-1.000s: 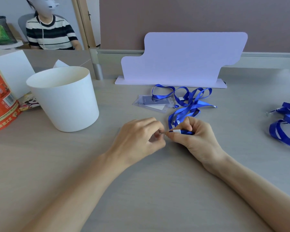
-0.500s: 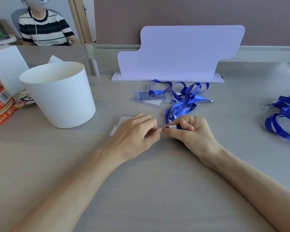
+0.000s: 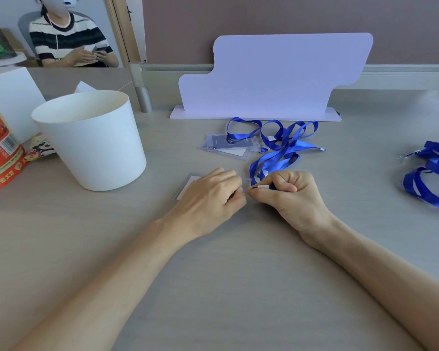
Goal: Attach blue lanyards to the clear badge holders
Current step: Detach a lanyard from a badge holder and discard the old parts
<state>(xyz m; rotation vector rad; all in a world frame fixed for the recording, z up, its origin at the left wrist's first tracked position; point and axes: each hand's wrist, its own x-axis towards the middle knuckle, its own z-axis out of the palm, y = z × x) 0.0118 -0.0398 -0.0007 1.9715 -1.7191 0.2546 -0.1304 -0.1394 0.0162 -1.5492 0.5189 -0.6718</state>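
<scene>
A clear badge holder [image 3: 188, 184] with a white card inside lies flat on the desk, mostly covered by the left hand [image 3: 213, 196], which pinches at its right end. Touching that end is the white tip of a blue lanyard [image 3: 274, 160], gripped in the right hand [image 3: 289, 196]; its ribbon loops away toward the far side. Beyond lie stacked badge holders [image 3: 226, 145], flat, with tangled lanyards [image 3: 284, 133] draped over them. Well apart at the right edge sits a heap of loose lanyards [image 3: 431, 178].
</scene>
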